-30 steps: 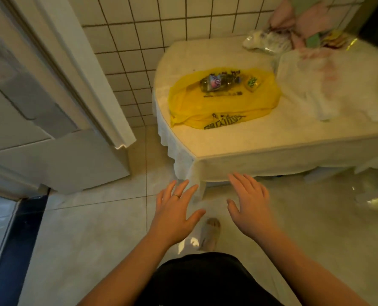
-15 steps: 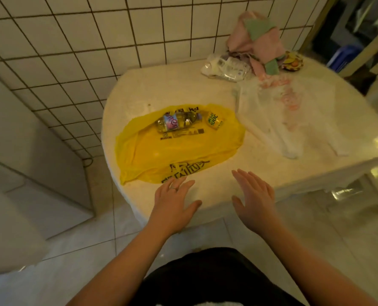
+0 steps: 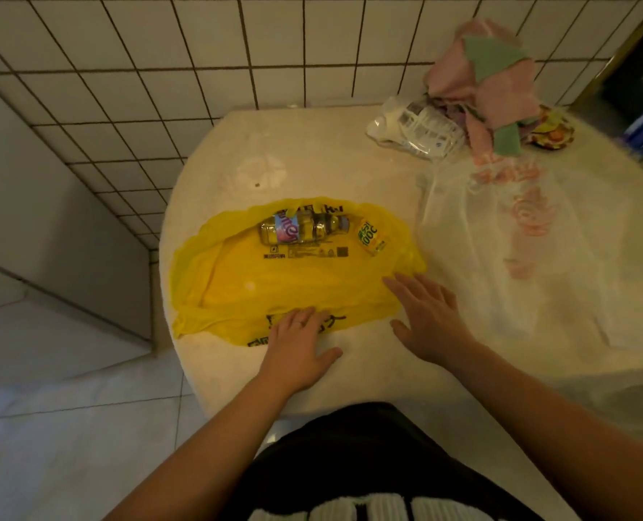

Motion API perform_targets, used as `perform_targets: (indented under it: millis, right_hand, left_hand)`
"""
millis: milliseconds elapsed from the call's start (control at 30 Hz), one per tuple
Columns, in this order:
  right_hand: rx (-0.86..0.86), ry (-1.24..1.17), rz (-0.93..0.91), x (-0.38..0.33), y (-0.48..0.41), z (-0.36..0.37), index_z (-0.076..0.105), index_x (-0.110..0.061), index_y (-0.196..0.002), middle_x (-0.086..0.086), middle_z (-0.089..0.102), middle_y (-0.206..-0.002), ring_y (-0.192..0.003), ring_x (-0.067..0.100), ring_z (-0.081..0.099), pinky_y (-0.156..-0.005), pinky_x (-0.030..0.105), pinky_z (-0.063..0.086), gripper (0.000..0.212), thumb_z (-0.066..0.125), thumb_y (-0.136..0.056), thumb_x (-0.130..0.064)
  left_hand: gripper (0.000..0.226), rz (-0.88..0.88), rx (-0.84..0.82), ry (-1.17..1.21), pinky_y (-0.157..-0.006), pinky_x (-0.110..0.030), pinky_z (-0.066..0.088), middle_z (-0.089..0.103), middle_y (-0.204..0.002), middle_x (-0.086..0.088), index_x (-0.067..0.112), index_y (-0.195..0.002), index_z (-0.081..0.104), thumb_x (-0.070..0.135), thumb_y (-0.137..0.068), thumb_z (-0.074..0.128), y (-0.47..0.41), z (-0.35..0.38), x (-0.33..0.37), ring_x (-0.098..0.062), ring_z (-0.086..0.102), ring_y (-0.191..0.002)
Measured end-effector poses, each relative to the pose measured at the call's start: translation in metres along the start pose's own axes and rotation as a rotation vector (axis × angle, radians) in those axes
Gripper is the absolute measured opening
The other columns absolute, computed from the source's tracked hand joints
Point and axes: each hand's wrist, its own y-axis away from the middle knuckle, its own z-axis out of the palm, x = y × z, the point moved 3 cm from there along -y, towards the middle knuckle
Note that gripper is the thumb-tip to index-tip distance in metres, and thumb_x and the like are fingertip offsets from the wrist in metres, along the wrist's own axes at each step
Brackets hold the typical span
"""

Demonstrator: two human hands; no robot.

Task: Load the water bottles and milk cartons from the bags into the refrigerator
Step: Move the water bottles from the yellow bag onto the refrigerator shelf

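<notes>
A flat yellow plastic bag [image 3: 286, 272] lies on the cream table [image 3: 312, 163]. At its far edge lies a clear water bottle [image 3: 305, 229] with a blue and pink label, on its side. Beside the bottle's cap end sits a small yellow and green carton [image 3: 370, 236]. My left hand [image 3: 297, 344] hovers with fingers spread over the bag's near edge. My right hand [image 3: 431, 317] is open too, its fingertips over the bag's right corner. Neither hand holds anything.
A flattened white plastic bag [image 3: 530, 250] with red print covers the table's right side. At the back right are a clear packet [image 3: 414, 126], pink and green cloths [image 3: 489, 80] and a colourful wrapper [image 3: 549, 131]. A white tiled wall [image 3: 162, 69] rises behind the table.
I have come up to the table, and the view has swung from the floor to the tabletop. Both open hands have moved forward from the table's edge to over the yellow bag.
</notes>
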Motion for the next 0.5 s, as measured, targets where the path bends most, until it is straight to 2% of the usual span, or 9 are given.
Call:
perform_targets:
  millis: [167,300,400,467,500]
  right_hand:
    - [-0.144,0.184,-0.194,0.024,-0.064,-0.008,0.012,-0.036,-0.154,-0.008,0.002,-0.164,-0.151,0.025,-0.003,-0.117,0.049,0.01,0.088,0.064,-0.083,-0.045]
    - [-0.23,0.314,-0.36,0.033,-0.108,-0.002,0.008,-0.035,-0.155,-0.01,-0.007,-0.164,-0.15,0.024,-0.012,-0.118,0.051,0.001,0.095,0.067,-0.081,-0.045]
    - [-0.246,0.391,-0.421,0.04,-0.127,0.01,0.01,-0.034,-0.154,-0.007,0.008,-0.164,-0.151,0.024,-0.006,-0.116,0.057,-0.004,0.094,0.067,-0.08,-0.047]
    - [-0.239,0.421,-0.445,0.045,-0.133,0.014,0.024,-0.032,-0.152,-0.005,0.033,-0.155,-0.149,0.024,0.013,-0.115,0.06,-0.002,0.085,0.068,-0.08,-0.043]
    - [-0.211,0.424,-0.477,0.047,-0.134,0.014,0.039,-0.031,-0.146,-0.004,0.047,-0.144,-0.143,0.026,0.028,-0.115,0.061,0.004,0.078,0.072,-0.076,-0.039]
  left_hand:
    - [0.085,-0.097,0.031,0.017,-0.12,-0.044,0.012,0.012,-0.164,0.001,0.035,-0.154,0.016,0.061,-0.085,0.058,-0.041,0.009,0.017,-0.025,0.007,-0.15]
    - [0.093,-0.148,0.015,-0.054,-0.12,-0.051,0.007,0.014,-0.163,-0.002,0.031,-0.155,0.011,0.063,-0.083,0.06,-0.069,0.018,0.029,-0.026,0.005,-0.151]
    - [0.089,-0.162,-0.033,-0.078,-0.12,-0.054,0.003,0.026,-0.159,-0.004,0.03,-0.154,0.014,0.059,-0.085,0.06,-0.083,0.027,0.036,-0.028,0.011,-0.15]
    - [0.08,-0.162,-0.025,-0.096,-0.119,-0.053,0.006,0.037,-0.152,-0.004,0.03,-0.152,0.023,0.056,-0.086,0.06,-0.087,0.029,0.042,-0.029,0.022,-0.145]
    - [0.075,-0.159,-0.02,-0.095,-0.119,-0.051,0.009,0.041,-0.149,-0.003,0.029,-0.15,0.027,0.053,-0.087,0.059,-0.088,0.03,0.044,-0.029,0.028,-0.142]
